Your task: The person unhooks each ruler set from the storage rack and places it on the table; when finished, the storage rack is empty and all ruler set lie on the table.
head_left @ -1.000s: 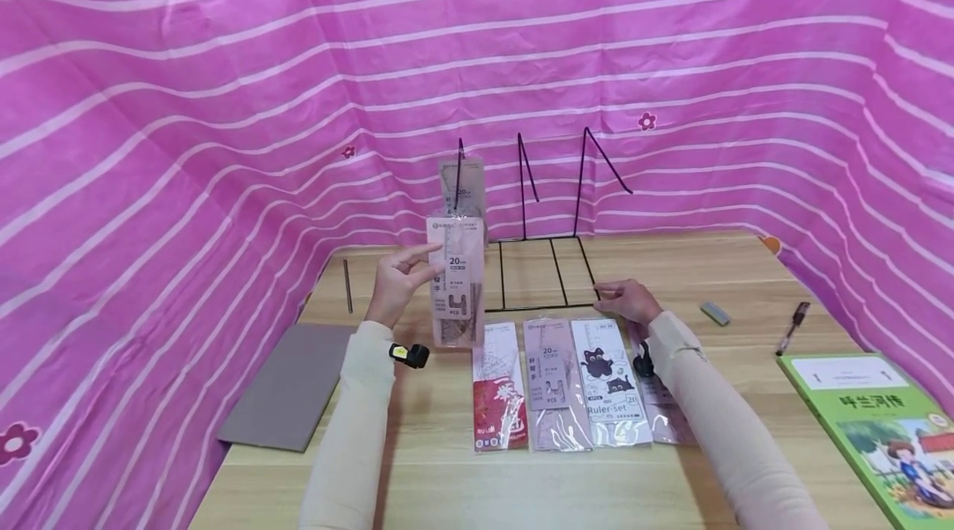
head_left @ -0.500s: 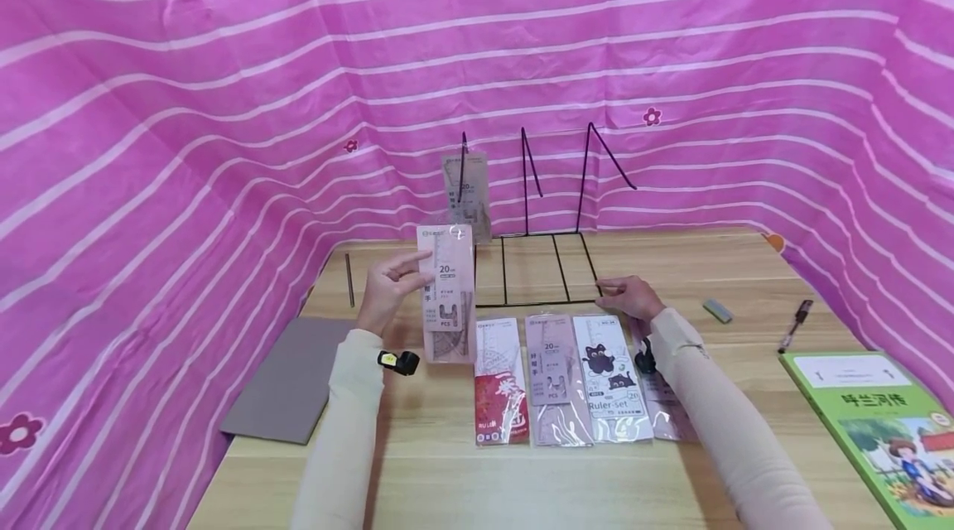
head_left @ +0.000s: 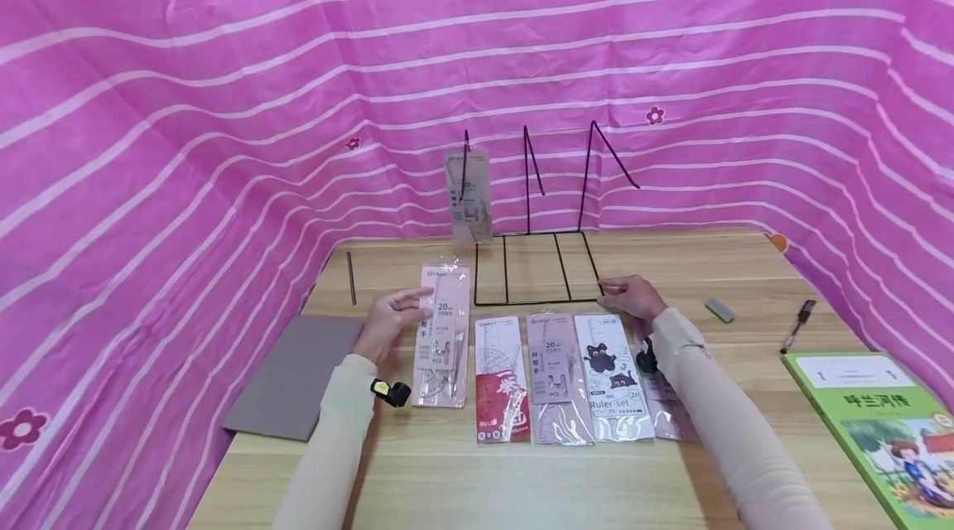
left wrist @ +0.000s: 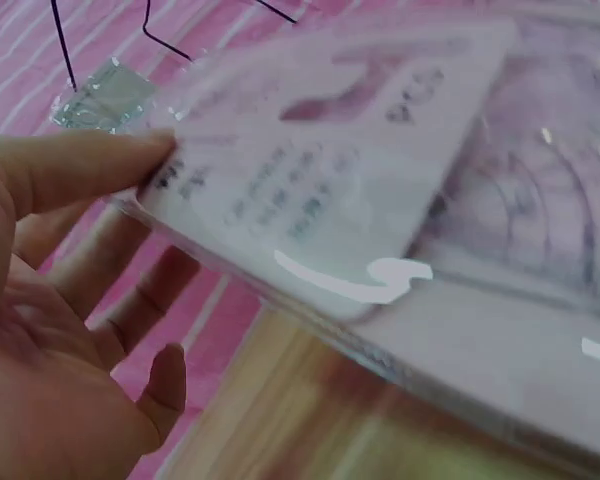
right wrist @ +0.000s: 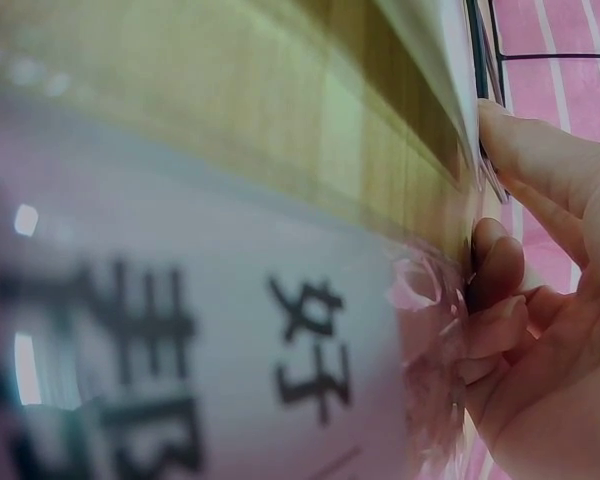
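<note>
My left hand [head_left: 383, 321] pinches the left edge of a pink ruler set pack [head_left: 451, 348], thumb on its printed face. The pack hangs over the table, left of the row of packs, and fills much of the left wrist view. My right hand [head_left: 633, 298] grips the front right corner of a black wire rack [head_left: 537, 303] between thumb and fingers. From the rack's left hook hangs another ruler set pack [head_left: 471, 215]. A red and white pack [head_left: 503, 381], a pink pack [head_left: 553, 422] and a black-cat pack [head_left: 611, 373] lie in front.
Another pink pack [head_left: 674, 418] lies partly under my right forearm. To the left are a grey board [head_left: 291, 377] and a thin dark rod [head_left: 352, 277]. An eraser [head_left: 720, 310], a pen [head_left: 799, 325] and a green book [head_left: 857, 414] lie to the right.
My left hand has brought the pink ruler set pack down and slightly left, away from the left hook. My right hand has stayed at the rack's corner.
</note>
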`<state>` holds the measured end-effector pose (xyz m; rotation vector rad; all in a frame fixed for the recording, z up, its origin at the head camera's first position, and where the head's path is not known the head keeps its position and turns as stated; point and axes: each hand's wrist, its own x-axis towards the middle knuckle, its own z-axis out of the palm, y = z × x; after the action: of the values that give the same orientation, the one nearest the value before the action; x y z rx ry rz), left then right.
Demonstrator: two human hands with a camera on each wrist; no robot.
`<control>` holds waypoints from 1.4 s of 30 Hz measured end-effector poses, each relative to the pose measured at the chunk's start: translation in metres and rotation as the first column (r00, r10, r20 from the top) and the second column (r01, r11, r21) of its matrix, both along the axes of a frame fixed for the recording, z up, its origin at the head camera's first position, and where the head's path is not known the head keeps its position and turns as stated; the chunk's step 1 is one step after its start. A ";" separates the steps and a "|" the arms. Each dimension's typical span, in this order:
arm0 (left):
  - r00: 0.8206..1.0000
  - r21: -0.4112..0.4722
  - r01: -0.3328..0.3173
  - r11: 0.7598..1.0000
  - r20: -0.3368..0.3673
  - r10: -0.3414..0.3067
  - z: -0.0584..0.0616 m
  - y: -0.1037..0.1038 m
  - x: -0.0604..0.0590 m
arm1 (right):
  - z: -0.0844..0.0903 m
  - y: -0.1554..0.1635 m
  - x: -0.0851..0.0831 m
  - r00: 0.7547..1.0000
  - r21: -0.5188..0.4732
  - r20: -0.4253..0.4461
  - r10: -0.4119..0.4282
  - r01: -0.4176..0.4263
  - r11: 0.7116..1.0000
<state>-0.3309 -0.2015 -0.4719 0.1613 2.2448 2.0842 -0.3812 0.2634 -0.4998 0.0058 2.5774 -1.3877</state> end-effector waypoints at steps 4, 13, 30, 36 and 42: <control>0.997 -0.054 -0.044 0.998 0.054 0.047 -0.011 0.000 0.005 | 0.001 0.000 0.001 1.000 0.018 -0.010 0.012 -0.011 1.000; 0.980 -0.181 -0.054 0.982 0.178 0.086 -0.025 0.005 0.009 | -0.002 0.001 -0.002 0.999 0.051 -0.033 0.001 0.001 0.999; 0.993 -0.439 0.028 0.898 0.117 0.026 -0.031 0.004 0.011 | -0.005 0.004 -0.005 0.998 0.061 -0.068 0.013 -0.008 0.998; 0.993 -0.501 0.062 0.863 0.119 -0.002 -0.027 0.005 0.010 | -0.006 0.004 -0.006 0.998 0.067 -0.061 0.013 -0.009 0.998; 0.990 -0.539 0.099 0.836 0.135 -0.030 -0.017 0.005 0.005 | -0.005 0.002 -0.004 0.998 0.079 -0.057 0.017 -0.012 0.997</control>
<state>-0.3261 -0.1964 -0.4893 0.0673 2.5991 1.2974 -0.3854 0.2656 -0.5048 -0.0413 2.6726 -1.2986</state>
